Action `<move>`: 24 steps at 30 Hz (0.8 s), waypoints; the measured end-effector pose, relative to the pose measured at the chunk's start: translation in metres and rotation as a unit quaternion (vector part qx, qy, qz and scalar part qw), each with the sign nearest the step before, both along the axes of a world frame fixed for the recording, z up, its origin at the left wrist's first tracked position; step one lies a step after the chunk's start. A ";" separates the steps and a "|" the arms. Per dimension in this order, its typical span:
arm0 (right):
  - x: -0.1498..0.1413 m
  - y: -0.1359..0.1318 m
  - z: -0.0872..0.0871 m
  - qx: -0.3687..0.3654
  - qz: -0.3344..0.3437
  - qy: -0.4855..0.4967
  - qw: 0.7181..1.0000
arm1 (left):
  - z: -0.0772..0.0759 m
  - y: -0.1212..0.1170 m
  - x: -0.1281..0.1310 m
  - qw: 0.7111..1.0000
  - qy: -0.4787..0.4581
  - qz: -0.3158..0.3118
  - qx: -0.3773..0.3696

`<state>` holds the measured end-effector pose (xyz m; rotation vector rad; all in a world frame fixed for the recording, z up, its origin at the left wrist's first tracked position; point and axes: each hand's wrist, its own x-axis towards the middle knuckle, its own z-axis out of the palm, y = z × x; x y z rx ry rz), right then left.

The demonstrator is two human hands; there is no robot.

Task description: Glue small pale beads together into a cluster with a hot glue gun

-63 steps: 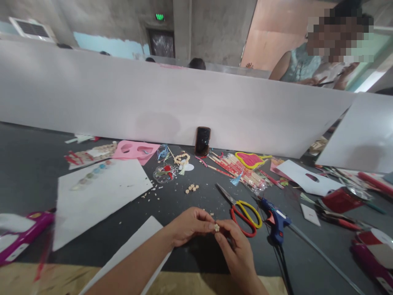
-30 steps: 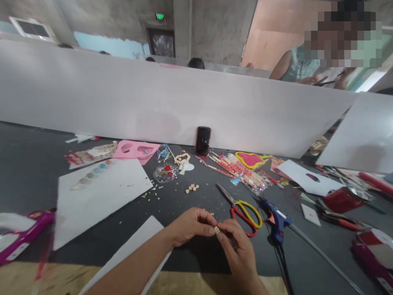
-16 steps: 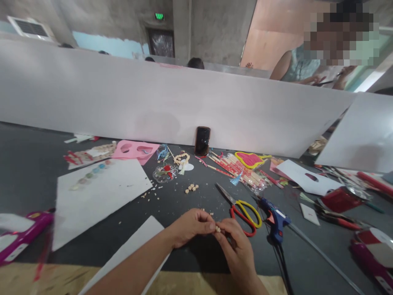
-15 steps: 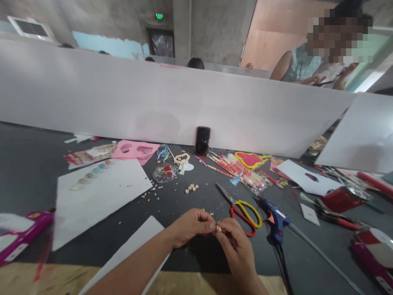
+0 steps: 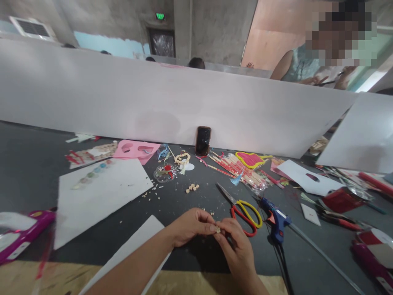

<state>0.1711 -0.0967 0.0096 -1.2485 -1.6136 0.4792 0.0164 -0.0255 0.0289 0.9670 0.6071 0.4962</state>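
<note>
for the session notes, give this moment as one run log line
left hand: cream bead cluster | right hand: same cluster | near: scissors

At the bottom centre of the frame, we saw the small bead cluster (image 5: 217, 229) change in appearance. Earlier it stood out as a pale, flower-like clump at the fingertips; now it sat lower and looked smaller, with more of it tucked between the fingers. The left hand (image 5: 192, 226) and right hand (image 5: 238, 250) had closed in around it, their fingertips nearly meeting where a little more of the clump once showed. At the upper right, a co-worker's hand (image 5: 346, 74) had shifted slightly, and the dark stick (image 5: 327, 84) beside it sat at a slightly different angle.
</note>
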 end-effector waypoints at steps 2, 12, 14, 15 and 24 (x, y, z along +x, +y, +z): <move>0.000 0.000 0.002 0.002 -0.006 -0.007 1.000 | -0.001 0.000 0.000 1.000 -0.010 0.006 -0.005; 0.001 0.000 0.000 -0.013 -0.009 -0.005 1.000 | 0.002 -0.001 0.000 1.000 0.016 0.015 0.005; 0.000 0.000 -0.001 -0.010 -0.019 0.015 1.000 | 0.002 -0.001 0.000 1.000 0.017 0.017 0.011; 0.000 0.000 -0.001 -0.006 -0.023 0.019 1.000 | 0.002 -0.001 0.000 1.000 0.018 0.017 0.014; 0.000 -0.001 0.004 -0.024 0.000 0.003 1.000 | 0.003 0.000 0.000 0.999 0.019 0.015 0.030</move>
